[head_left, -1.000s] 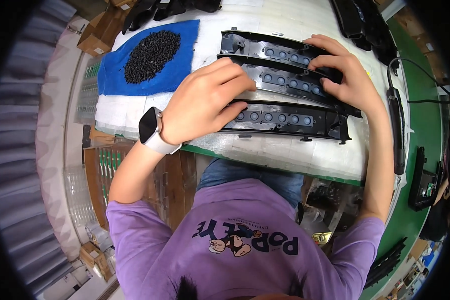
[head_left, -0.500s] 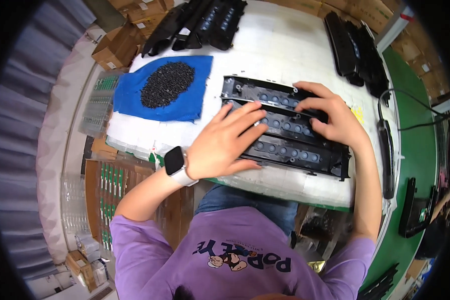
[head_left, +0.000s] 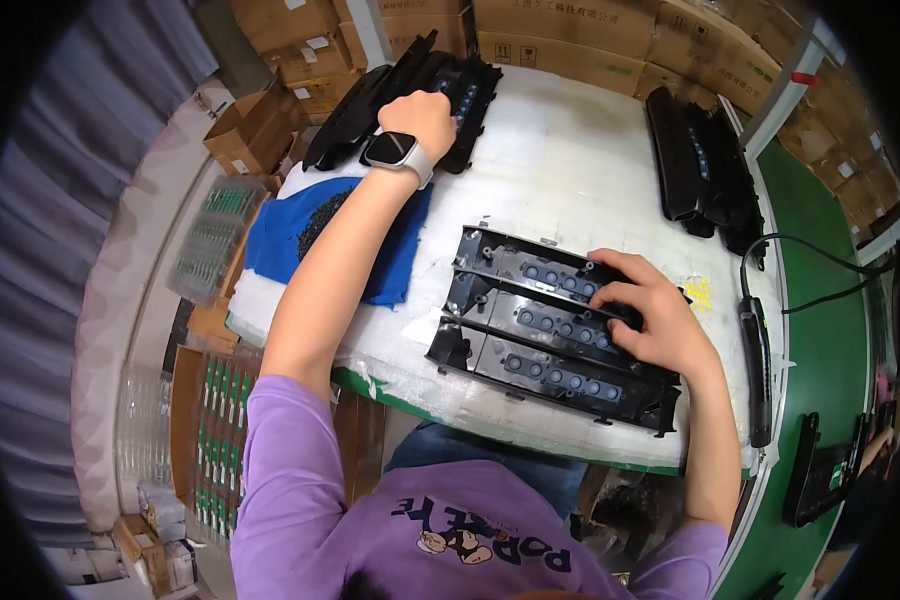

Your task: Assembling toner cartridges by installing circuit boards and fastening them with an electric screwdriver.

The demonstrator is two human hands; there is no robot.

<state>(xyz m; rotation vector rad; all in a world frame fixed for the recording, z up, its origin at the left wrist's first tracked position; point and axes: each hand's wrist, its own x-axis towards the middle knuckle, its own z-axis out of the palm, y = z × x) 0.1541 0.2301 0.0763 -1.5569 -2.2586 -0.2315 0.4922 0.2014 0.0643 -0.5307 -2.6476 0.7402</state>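
Note:
Three long black plastic housings [head_left: 560,340] lie side by side on the white padded table top, each with a row of round grey-blue buttons. My right hand [head_left: 660,315] rests on the right ends of the upper two, its bent fingers spread apart. At the far left, my left hand [head_left: 422,125], with a watch [head_left: 390,150] on its wrist, is over a group of similar black housings [head_left: 460,115]. Its fingers curl down out of sight, and what they grip cannot be made out. My left forearm crosses a blue cloth [head_left: 270,240] bearing a pile of small black pieces [head_left: 315,225].
More black housings [head_left: 705,170] lie at the far right. A black, corded stick-shaped tool [head_left: 755,370] lies along the right edge. Cardboard boxes [head_left: 560,50] stand behind the table. Trays of green strips [head_left: 215,235] sit on the left, below a grey curtain [head_left: 110,130].
My left hand has left the three housings and reached forward to the group at the far left. My right hand stays on the three housings. The view has tilted up, showing more boxes.

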